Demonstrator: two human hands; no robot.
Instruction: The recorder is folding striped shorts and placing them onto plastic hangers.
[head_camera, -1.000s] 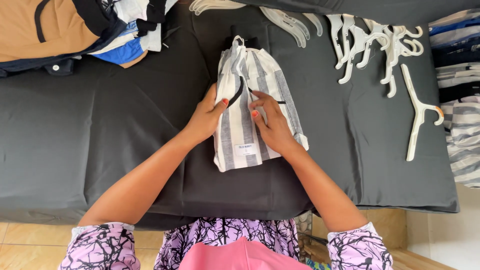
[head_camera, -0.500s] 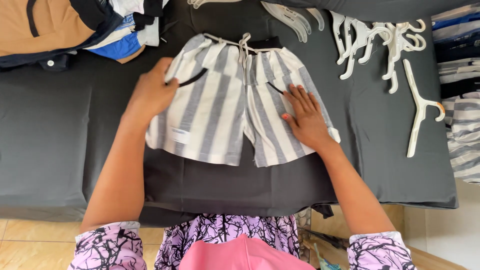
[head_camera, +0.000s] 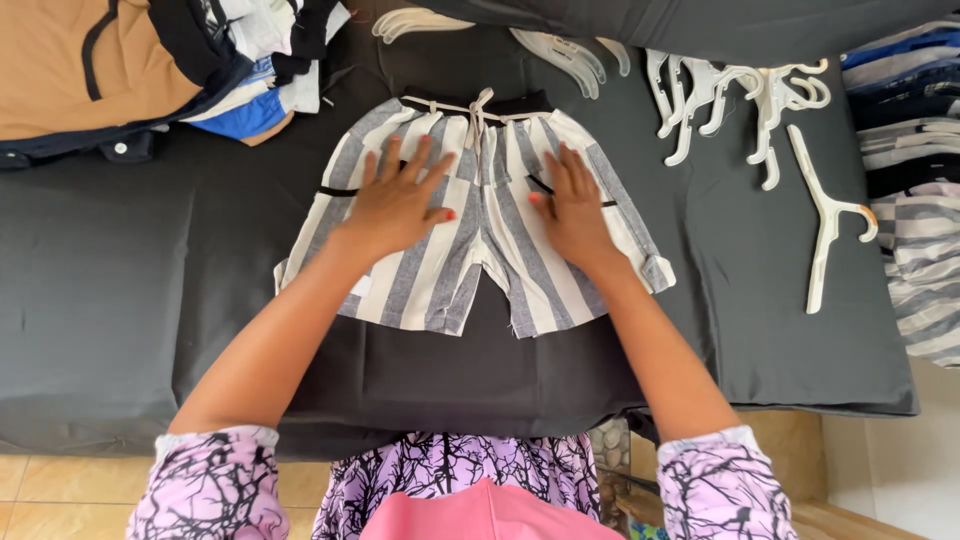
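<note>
Shorts (head_camera: 470, 220), striped grey and white with a tied drawstring at the black waistband, lie spread flat on the dark cloth (head_camera: 120, 290) in front of me. I see a small white label (head_camera: 360, 287) sewn near the hem of the leg on my left. My left hand (head_camera: 400, 205) rests flat, fingers spread, on that leg; my right hand (head_camera: 570, 210) rests flat, fingers extended, on the other leg. White hangers (head_camera: 830, 225) lie to the right.

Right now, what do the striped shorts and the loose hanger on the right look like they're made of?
Shorts: likely woven cotton or linen, matte; grey and white stripes, soft creases, a cord drawstring. Hanger: probably moulded plastic, smooth white with a slight sheen.
</note>
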